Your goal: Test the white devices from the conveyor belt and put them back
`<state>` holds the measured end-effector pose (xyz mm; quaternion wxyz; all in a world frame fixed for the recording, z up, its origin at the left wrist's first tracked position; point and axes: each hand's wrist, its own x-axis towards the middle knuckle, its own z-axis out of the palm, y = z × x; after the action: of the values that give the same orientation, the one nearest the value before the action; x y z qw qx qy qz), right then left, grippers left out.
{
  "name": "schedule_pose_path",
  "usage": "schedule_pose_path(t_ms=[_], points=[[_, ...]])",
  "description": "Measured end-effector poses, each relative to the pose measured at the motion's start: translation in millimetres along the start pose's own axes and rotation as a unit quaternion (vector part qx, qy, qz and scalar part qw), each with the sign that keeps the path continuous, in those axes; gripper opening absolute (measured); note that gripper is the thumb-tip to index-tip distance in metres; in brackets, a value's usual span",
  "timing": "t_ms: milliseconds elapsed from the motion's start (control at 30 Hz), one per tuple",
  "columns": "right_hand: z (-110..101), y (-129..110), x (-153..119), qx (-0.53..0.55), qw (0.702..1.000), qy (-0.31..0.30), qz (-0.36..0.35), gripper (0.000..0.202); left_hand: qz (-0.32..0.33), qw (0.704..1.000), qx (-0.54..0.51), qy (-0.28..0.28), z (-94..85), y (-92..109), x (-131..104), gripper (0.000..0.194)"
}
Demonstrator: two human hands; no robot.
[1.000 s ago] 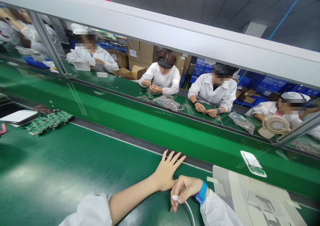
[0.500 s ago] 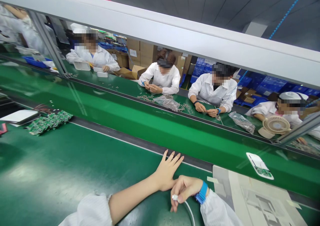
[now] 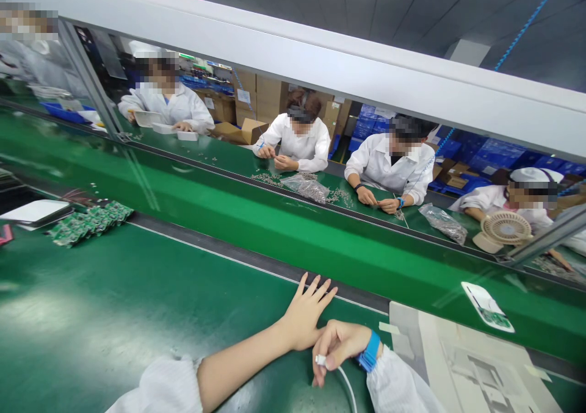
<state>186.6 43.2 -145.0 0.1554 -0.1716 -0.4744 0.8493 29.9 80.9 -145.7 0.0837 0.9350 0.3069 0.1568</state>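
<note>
My left hand lies palm down at the far edge of the green table, fingers spread over the dark strip. It holds nothing. Just beside its wrist, my right hand pinches a white cable close to its small plug, which looks like a USB connector. The cable hangs down out of the frame. A blue wrist strap goes around my right wrist.
A green conveyor belt runs past the table, carrying a white panel with a circuit board. Green circuit boards lie at left. A paper sheet is taped at right. Across the belt, several people in white coats work near a fan.
The white panel with the circuit board has slid a little to the right on the belt. Both my hands stay put. Across the belt, the co-worker at left has shifted hands and a white tray.
</note>
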Motion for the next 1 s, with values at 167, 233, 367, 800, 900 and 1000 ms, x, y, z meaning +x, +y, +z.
schedule_pose_path(t_ms=[167,233,367,800,900,1000], points=[[-1.0,0.6,0.1,0.006,1.000,-0.005,-0.009,0.018,-0.038,0.999,-0.005,0.028,-3.9,6.3,0.1,0.077],[-1.1,0.1,-0.2,0.004,1.000,-0.009,-0.007,0.018,-0.049,0.998,-0.005,0.041,-6.0,9.1,0.2,0.077],[-0.3,-1.8,-1.0,-0.006,1.000,-0.006,0.001,0.020,-0.053,0.997,0.000,0.054,-8.0,10.4,0.6,0.073],[1.8,-4.5,-0.7,-0.005,1.000,-0.006,0.010,0.021,-0.019,0.996,0.058,0.065,-3.6,5.3,0.2,0.070],[1.1,-3.2,-0.5,0.001,1.000,-0.005,0.010,0.021,-0.008,0.998,0.037,0.042,-3.7,3.1,0.7,0.074],[0.0,-1.1,0.1,0.008,1.000,-0.004,0.002,0.021,-0.004,0.999,0.023,0.024,-2.7,0.6,0.6,0.073]])
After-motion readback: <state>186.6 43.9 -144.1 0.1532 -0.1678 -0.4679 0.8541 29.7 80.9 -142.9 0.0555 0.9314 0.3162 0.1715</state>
